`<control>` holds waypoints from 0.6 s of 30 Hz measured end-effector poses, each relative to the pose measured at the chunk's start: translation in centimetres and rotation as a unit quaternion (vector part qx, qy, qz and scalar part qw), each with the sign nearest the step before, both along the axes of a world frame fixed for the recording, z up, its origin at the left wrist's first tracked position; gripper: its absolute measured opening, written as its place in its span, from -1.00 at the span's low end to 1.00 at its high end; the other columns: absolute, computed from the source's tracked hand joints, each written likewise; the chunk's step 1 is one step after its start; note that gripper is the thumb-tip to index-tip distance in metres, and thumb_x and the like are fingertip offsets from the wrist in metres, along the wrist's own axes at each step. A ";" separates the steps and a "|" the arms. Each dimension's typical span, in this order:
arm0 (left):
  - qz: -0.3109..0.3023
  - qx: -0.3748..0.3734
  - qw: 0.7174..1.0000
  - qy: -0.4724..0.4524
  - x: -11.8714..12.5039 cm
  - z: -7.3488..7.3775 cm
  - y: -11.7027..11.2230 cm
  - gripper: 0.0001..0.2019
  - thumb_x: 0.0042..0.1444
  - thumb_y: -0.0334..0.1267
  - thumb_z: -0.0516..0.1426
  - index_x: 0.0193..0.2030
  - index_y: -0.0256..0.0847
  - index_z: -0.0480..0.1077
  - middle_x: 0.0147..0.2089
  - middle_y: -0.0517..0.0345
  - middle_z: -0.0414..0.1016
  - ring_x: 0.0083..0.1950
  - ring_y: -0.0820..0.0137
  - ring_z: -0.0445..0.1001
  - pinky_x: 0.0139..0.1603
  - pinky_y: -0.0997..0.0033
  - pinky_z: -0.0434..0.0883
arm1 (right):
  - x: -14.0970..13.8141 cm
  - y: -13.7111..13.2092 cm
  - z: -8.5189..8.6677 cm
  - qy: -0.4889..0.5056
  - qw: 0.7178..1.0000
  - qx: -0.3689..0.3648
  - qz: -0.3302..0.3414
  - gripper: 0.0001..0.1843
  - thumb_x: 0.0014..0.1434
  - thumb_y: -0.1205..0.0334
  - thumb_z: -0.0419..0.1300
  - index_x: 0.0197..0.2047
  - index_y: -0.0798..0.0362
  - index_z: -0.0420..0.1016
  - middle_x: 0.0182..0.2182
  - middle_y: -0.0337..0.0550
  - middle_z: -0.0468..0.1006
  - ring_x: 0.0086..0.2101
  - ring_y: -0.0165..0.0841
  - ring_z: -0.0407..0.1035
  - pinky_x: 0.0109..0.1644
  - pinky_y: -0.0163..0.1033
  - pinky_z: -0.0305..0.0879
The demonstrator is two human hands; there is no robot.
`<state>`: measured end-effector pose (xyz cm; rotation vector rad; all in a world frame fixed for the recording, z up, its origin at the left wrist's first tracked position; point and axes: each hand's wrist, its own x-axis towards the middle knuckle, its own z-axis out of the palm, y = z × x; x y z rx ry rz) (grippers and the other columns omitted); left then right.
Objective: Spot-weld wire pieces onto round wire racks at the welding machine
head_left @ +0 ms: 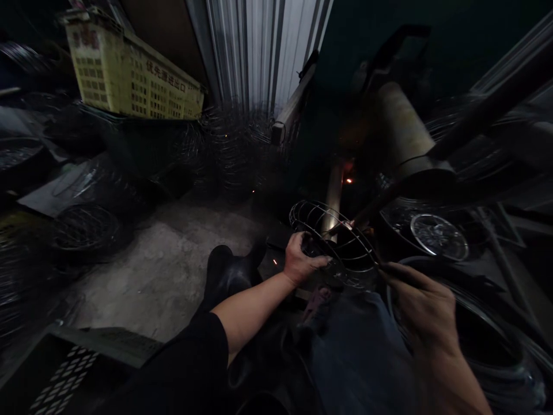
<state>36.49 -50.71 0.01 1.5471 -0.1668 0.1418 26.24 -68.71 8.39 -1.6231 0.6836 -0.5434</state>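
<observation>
A round wire basket [360,237] of thin, shiny rods is tilted in front of me, beneath the spot-welding machine's arms. My left hand [301,260] grips its near left side, thumb stretched along the wires. At the right edge of the basket, my right hand [425,302] has its fingers closed on the rim wire; the exact grip is dark and slightly blurred. A pale upright electrode post [333,199] stands inside the ring of wires. From the right, a darker rod [375,204] reaches down to the wire, where a bright spot glows.
Orange sparks fly around the machine. A thick pale cylinder [404,129] rises at right. Wire parts and a round wire piece [438,236] lie to the right. A yellow crate [138,80] stands back left, near stacked wire rings [228,141]. A dark crate [125,346] sits front left.
</observation>
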 end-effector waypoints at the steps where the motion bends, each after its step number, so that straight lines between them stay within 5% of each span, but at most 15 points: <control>1: 0.000 -0.015 1.000 0.010 0.0 -0.1 -0.1 -0.31 -0.44 -0.17 0.53 -0.09 -0.23 0.44 -0.10 0.04 0.47 -0.06 0.21 0.48 0.03 0.17 0.48 | 0.1 0.3 0.7 0.000 1.000 -0.004 0.002 -0.58 -0.42 0.09 0.55 -0.39 0.00 0.69 -0.37 -0.15 0.66 -0.36 -0.26 0.54 -0.22 -0.22 0.51; 7: -0.004 -0.066 0.995 0.073 -0.2 -0.1 -0.6 -0.32 -0.44 -0.20 0.54 -0.10 -0.24 0.45 -0.06 0.01 0.47 -0.02 0.20 0.50 0.07 0.14 0.49 | 1.3 1.7 3.8 -0.024 0.998 -0.054 0.025 -0.68 -0.42 0.09 0.51 -0.49 0.01 0.67 -0.43 -0.11 0.64 -0.36 -0.22 0.51 -0.28 -0.19 0.48; 18: -0.037 -0.126 0.974 0.187 -1.6 1.3 -1.4 -0.30 -0.48 -0.34 0.53 -0.09 -0.27 0.44 -0.09 0.01 0.52 -0.06 0.26 0.55 0.03 0.18 0.53 | 1.0 1.9 5.0 -0.018 1.000 -0.025 0.003 -0.67 -0.44 0.15 0.51 -0.48 0.02 0.68 -0.43 -0.15 0.64 -0.37 -0.28 0.49 -0.23 -0.23 0.45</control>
